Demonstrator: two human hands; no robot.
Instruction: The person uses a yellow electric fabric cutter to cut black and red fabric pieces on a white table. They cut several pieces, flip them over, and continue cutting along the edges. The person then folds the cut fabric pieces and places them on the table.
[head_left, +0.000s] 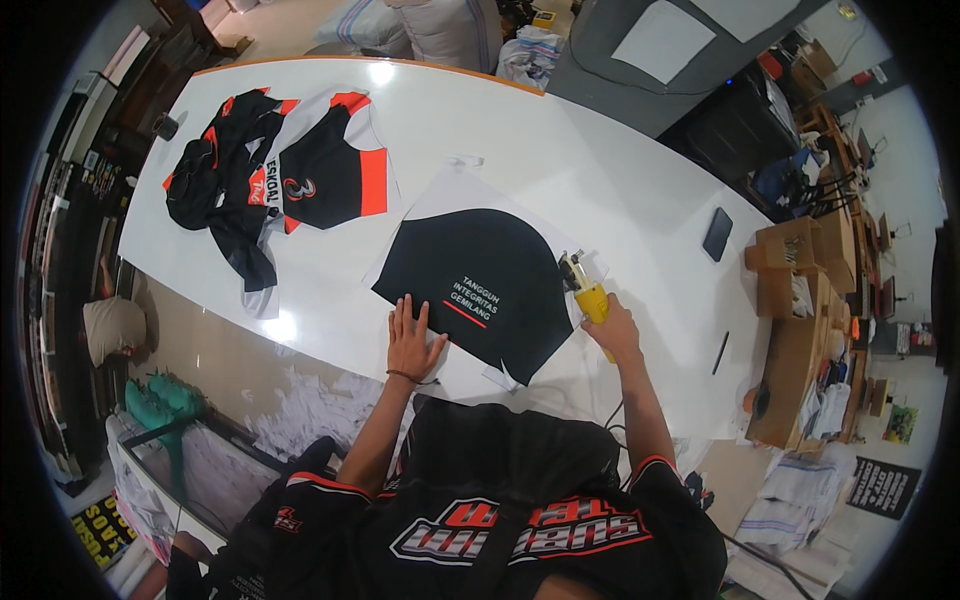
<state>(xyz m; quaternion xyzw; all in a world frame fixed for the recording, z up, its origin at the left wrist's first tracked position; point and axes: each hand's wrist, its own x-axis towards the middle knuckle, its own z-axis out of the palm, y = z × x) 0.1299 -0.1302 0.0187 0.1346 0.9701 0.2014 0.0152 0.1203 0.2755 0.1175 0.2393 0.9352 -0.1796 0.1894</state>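
Observation:
A black sleeve-shaped fabric panel [430, 250] with light lettering and a red stripe lies flat on the white table [620, 160]. White margin material [470, 185] shows beyond its curved far edge. My left hand [412, 345] rests with fingers spread on the panel's near left edge. In my right hand [617, 332] is a yellow handheld electric fabric cutter [594, 302], its metal head at the panel's right edge. A small white offcut [503, 378] is by the panel's near corner. Farther left lie several black, orange and white cut garment pieces [335, 165].
A dark phone [716, 235] and a black pen [721, 353] lie on the table's right side. A small dark cup [165, 127] stands at the far left. Cardboard boxes [785, 270] adjoin the right edge. White scraps [310, 410] cover floor at left. A dark cord [615, 412] hangs near my right forearm.

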